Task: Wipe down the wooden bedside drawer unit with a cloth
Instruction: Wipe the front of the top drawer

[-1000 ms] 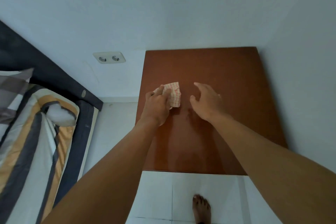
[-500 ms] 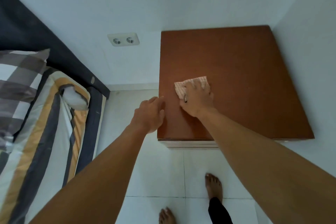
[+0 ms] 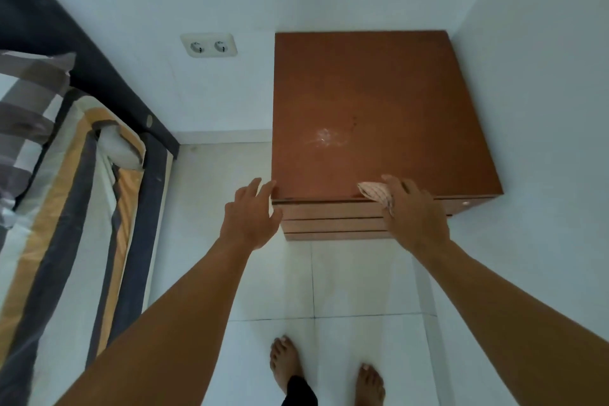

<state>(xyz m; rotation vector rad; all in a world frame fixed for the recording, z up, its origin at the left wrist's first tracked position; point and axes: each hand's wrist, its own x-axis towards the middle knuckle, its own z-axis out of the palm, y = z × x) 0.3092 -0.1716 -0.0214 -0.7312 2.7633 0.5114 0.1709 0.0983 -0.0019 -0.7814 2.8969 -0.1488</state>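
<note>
The wooden bedside drawer unit [image 3: 369,99] stands in the room's corner, its reddish-brown top facing me and its drawer fronts visible below the front edge. A small checked cloth [image 3: 375,192] lies at the top's front edge, held under my right hand [image 3: 413,211], which covers most of it. My left hand [image 3: 252,216] hovers with fingers spread, its fingertips at the unit's front left corner. A pale smear marks the middle of the top.
A bed with a striped cover [image 3: 66,208] and a dark headboard fills the left side. A double wall socket [image 3: 209,45] sits left of the unit. White walls close in behind and to the right. My bare feet [image 3: 286,362] stand on white floor tiles.
My right hand has dragged the cloth from the middle-left of the top down to its front edge. My left hand stays near the front left corner. The view has pulled back.
</note>
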